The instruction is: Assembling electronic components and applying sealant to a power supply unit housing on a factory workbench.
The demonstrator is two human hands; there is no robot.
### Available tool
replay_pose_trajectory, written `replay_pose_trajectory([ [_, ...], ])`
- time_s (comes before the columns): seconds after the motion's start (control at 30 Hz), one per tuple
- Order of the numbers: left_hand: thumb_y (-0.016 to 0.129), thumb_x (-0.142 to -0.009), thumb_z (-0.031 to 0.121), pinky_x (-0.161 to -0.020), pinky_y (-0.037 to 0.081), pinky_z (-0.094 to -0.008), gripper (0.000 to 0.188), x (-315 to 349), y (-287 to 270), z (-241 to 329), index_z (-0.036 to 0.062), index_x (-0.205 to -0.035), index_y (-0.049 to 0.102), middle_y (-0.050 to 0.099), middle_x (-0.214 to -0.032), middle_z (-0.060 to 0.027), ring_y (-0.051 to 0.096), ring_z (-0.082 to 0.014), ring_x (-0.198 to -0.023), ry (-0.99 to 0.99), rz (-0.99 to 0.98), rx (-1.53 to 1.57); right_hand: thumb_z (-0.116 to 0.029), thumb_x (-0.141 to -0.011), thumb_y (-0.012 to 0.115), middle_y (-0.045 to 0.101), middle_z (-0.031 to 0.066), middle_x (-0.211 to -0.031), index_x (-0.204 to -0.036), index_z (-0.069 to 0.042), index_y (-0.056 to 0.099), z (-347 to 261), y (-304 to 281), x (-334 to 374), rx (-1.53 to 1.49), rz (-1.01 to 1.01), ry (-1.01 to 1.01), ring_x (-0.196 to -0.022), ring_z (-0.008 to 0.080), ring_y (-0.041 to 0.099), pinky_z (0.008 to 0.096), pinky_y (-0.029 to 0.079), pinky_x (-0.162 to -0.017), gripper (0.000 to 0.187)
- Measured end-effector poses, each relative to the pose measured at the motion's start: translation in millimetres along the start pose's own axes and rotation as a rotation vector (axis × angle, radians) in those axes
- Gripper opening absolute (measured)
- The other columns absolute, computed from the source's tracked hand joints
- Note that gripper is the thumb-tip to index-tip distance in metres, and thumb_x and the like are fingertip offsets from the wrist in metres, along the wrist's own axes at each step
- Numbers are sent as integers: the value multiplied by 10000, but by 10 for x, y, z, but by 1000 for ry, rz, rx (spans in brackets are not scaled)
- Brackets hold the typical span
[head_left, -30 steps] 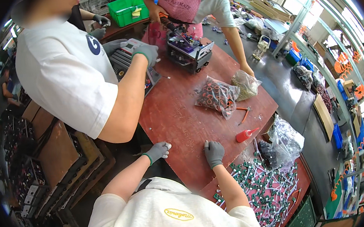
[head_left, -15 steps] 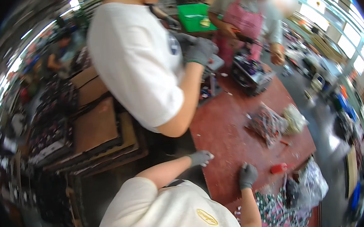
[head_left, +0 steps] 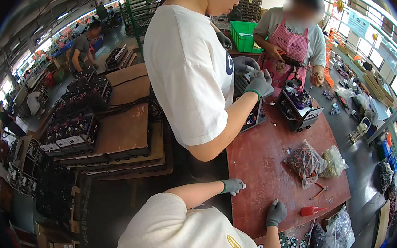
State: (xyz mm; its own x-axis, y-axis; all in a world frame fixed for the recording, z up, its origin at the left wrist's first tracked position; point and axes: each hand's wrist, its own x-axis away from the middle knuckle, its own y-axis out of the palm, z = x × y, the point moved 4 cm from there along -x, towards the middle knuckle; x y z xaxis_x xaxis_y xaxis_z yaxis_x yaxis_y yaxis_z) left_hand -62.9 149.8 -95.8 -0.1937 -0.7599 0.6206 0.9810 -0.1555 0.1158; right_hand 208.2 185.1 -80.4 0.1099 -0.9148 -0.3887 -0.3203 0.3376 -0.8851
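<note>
My left hand (head_left: 233, 186), in a grey glove with pale fingertips, is at the left edge of the red-brown table (head_left: 259, 166). Its fingers reach loosely forward, with nothing visible in them. Resting on the tabletop near its front is my right hand (head_left: 276, 213), also gloved, with curled fingers; whatever may be inside is hidden. To its right lie a red squeeze bottle (head_left: 312, 210) with a thin nozzle and orange-handled pliers (head_left: 319, 190). Beyond are a clear bag of reddish rings (head_left: 306, 163) and a bag of pale small parts (head_left: 333, 162).
A gloved co-worker (head_left: 194, 72) stands close at the left edge; another person in a pink apron (head_left: 291, 45) works with a tool over an open metal-cased device (head_left: 298, 108). Stacked boards (head_left: 128, 125) carry devices at left. Clear plastic bags (head_left: 338, 232) crowd the front right corner.
The whole view has swung, shifting the scene right and down, and is sharper. My hands stay at about the same table spots. The gloved co-worker's hands are farther apart.
</note>
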Motion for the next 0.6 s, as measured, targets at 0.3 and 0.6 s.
replay_pose_trajectory([
  [0.3, 557, -908, 227, -529, 413, -252, 126, -40, -14, -31, 104, -936, 562, 464, -731, 27, 428, -87, -603, -12, 7, -30, -262, -884, 545, 557, 149, -618, -616, -74, 516, -47, -65, -11, -30, 30, -45, -617, 329, 556, 453, 438, -572, 329],
  [0.6, 532, -922, 192, -504, 386, -223, 101, -72, -75, -114, 93, -934, 517, 422, -701, 38, 411, -62, -568, 27, -28, 83, -258, -864, 564, 550, 131, -625, -609, -78, 520, -113, -170, -32, -90, 76, -28, -628, 325, 557, 443, 433, -583, 315],
])
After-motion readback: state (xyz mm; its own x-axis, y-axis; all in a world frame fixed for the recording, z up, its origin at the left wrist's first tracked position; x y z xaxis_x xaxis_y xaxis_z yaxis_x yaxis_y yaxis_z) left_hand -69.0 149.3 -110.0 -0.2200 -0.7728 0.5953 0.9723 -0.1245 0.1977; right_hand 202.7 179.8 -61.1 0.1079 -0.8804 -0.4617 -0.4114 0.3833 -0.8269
